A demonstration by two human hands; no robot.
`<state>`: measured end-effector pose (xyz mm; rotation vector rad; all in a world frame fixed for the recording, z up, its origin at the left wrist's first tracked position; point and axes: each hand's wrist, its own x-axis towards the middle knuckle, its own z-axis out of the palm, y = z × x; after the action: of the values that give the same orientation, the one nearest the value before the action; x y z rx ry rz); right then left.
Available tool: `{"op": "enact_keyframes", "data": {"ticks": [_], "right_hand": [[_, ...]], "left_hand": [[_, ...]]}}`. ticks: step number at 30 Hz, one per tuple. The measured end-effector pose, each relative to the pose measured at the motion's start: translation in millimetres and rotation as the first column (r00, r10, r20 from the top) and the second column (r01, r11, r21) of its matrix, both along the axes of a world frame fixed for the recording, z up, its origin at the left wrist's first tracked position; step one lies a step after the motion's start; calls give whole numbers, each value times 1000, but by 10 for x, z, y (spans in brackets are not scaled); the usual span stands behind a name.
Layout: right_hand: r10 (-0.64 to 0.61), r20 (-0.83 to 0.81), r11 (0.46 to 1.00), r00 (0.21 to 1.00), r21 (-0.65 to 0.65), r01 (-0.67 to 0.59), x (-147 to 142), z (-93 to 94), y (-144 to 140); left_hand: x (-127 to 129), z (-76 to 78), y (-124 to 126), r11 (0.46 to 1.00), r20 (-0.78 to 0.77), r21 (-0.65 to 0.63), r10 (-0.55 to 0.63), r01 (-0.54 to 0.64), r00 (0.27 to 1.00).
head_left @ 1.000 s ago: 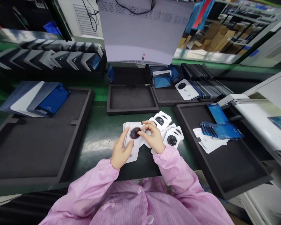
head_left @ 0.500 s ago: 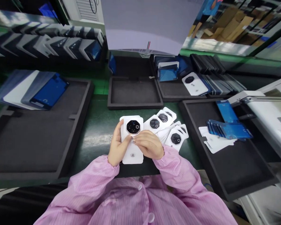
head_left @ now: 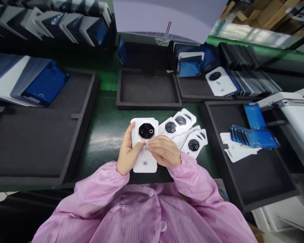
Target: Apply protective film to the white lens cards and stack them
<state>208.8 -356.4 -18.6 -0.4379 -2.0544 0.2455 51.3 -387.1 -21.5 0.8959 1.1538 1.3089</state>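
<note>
A white phone back cover (head_left: 145,158) with a black octagonal camera window lies in front of me, on top of at least one more cover. My left hand (head_left: 127,152) grips its left edge, the thumb lying across the face just below the window. My right hand (head_left: 165,150) is closed, fingertips pinched together at the window's lower edge. A thin shiny strip of clear film (head_left: 143,141) shows by those fingertips. Just to the right, several similar white covers (head_left: 170,127) lie fanned in overlapping groups on the green bench.
A black foam tray (head_left: 148,105) stands behind my hands. To the left, a large tray (head_left: 40,145) carries leaning blue and white panels (head_left: 44,82). In the right tray (head_left: 263,179) lie blue-filmed pieces (head_left: 255,136) and white covers. More panels stand in rows at the back.
The view has tilted downward, so the trays sit higher in the picture. Both hands keep nearly the same hold on the cover, with the right fingertips still at the camera window's lower edge.
</note>
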Motion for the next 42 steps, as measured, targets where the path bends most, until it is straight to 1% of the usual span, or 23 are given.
{"op": "enact_keyframes", "data": {"ticks": [9,15,28,34,39,42], "right_hand": [[-1,6,1000,1000,-9,1,-10,28,5],[-2,9,1000,1000,-6,2,-17,59,10],[-20,20,999,1000,-33,20,5,3,-5],[-23,7,1000,1000,-4,23,1,15,-5],[-37,15,999,999,-6,37,-1,19,-17],[-68,9,998,998,9,68,-1,22,-22]], "left_hand": [[-14,3,7,1000,-6,-14,-14,14,1000],[-21,-20,9,1000,-20,4,-12,12,1000],[-12,-9,3,1000,-23,3,-7,7,1000],[-14,-13,0,1000,-7,18,-17,17,1000],[-16,-25,-3,999,-14,35,-21,21,1000],[-10,-19,-7,999,-7,35,-25,25,1000]]}}
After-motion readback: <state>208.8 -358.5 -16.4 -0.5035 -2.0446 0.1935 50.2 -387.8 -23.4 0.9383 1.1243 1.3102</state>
